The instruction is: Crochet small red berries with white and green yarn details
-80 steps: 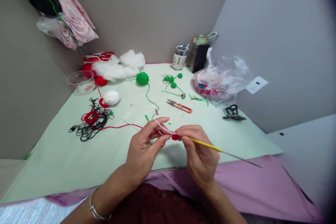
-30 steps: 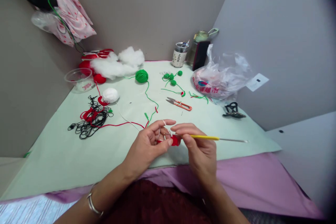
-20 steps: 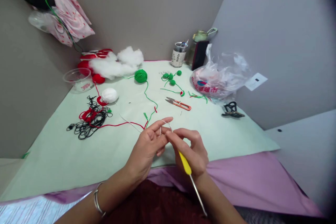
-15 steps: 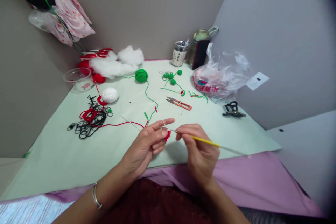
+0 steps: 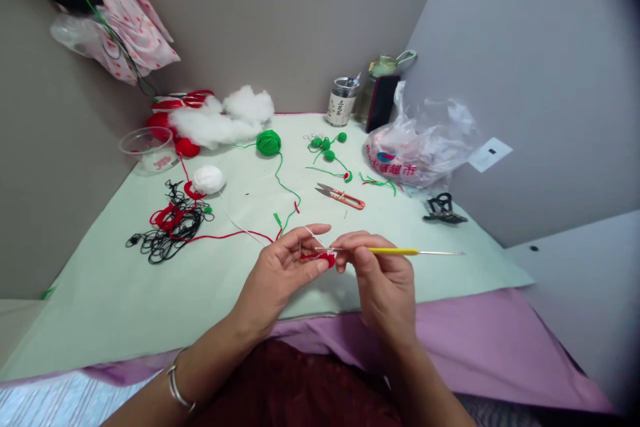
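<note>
My left hand [image 5: 283,270] pinches a small red and white crochet piece [image 5: 329,258] between thumb and fingers. White yarn runs over its raised index finger, and a short red strand shows by the fingers. In my right hand [image 5: 383,270] is a crochet hook with a yellow handle [image 5: 393,251], held level, its left metal end at the white edge of the piece. My right fingertips are close beside the piece; whether they touch it I cannot tell. A white yarn ball [image 5: 209,179] lies at the left, its strand leading toward my left hand.
Orange thread snips [image 5: 341,197] lie beyond my hands. A green yarn ball [image 5: 269,143], small green crocheted balls [image 5: 329,155] and white stuffing [image 5: 220,123] are farther back. Tangled black cord [image 5: 173,240] lies left; a plastic bag [image 5: 420,153] and black hair clip [image 5: 444,209] stand right.
My right hand has turned the hook from slanting to level and brought it closer to my left hand. The crochet piece has shifted slightly right and turned in my left fingers.
</note>
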`<action>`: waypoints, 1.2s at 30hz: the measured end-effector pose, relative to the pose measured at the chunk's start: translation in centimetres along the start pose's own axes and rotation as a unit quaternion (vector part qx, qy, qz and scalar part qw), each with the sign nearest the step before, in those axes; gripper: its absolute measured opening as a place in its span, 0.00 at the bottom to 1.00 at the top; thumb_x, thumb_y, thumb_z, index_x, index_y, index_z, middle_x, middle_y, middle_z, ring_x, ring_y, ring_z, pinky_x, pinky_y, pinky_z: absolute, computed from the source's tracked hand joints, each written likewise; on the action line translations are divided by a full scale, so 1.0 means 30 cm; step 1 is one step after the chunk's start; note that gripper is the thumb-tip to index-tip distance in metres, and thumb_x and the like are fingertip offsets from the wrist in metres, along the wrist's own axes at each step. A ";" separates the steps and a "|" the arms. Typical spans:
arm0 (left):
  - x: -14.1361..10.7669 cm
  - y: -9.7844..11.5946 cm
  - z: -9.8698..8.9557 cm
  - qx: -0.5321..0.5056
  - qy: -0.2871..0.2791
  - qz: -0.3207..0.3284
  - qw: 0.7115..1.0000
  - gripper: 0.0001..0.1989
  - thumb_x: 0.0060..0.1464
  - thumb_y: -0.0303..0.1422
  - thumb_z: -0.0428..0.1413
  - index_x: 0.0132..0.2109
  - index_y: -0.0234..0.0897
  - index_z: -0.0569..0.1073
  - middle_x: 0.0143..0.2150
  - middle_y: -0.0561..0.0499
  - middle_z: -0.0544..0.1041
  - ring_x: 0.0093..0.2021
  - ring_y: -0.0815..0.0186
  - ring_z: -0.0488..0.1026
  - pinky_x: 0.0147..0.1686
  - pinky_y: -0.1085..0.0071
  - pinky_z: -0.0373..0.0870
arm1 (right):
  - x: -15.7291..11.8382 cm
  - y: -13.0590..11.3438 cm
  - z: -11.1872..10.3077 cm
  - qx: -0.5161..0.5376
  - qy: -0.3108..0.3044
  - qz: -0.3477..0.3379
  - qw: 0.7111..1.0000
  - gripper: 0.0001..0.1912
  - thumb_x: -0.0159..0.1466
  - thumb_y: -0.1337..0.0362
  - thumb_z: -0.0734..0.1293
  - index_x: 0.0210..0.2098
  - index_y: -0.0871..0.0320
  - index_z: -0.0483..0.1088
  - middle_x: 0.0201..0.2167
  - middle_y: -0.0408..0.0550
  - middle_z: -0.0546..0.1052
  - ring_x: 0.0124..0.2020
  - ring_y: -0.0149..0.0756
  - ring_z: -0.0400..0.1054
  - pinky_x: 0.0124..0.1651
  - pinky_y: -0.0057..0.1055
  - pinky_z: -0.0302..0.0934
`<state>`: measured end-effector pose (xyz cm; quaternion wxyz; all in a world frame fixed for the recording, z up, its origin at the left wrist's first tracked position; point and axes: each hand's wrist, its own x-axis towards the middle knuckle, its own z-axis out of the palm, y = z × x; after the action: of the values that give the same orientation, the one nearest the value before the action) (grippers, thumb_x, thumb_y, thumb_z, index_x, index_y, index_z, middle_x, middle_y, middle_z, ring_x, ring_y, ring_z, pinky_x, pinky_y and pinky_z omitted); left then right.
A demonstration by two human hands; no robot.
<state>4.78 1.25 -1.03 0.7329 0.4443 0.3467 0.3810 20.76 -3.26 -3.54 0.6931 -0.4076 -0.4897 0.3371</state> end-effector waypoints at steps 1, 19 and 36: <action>0.000 0.001 0.000 0.000 0.000 0.003 1.000 0.19 0.54 0.32 0.72 0.53 0.44 0.84 0.38 0.53 0.78 0.43 0.65 0.75 0.49 0.69 0.70 | 0.000 0.001 -0.002 0.010 0.001 0.004 1.000 0.08 0.74 0.62 0.68 0.42 0.53 0.81 0.37 0.46 0.83 0.31 0.32 0.75 0.36 0.30 0.72; -0.012 0.010 -0.005 0.028 -0.008 0.024 0.999 0.14 0.57 0.34 0.68 0.51 0.42 0.85 0.35 0.53 0.75 0.38 0.66 0.71 0.44 0.70 0.69 | -0.010 -0.051 -0.011 -0.097 -0.033 -0.094 0.990 0.11 0.77 0.67 0.62 0.44 0.54 0.77 0.36 0.45 0.81 0.36 0.33 0.76 0.40 0.32 0.72; -0.001 -0.001 -0.010 -0.042 -0.022 0.003 0.999 0.17 0.53 0.33 0.73 0.51 0.42 0.85 0.30 0.56 0.79 0.32 0.71 0.75 0.39 0.74 0.70 | -0.026 -0.007 0.004 -0.101 -0.008 -0.125 0.987 0.10 0.75 0.64 0.66 0.44 0.50 0.80 0.38 0.47 0.82 0.40 0.37 0.77 0.42 0.35 0.73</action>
<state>4.52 1.34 -1.15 0.7570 0.4224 0.3131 0.3879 20.43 -3.99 -3.63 0.6815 -0.4083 -0.5736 0.1996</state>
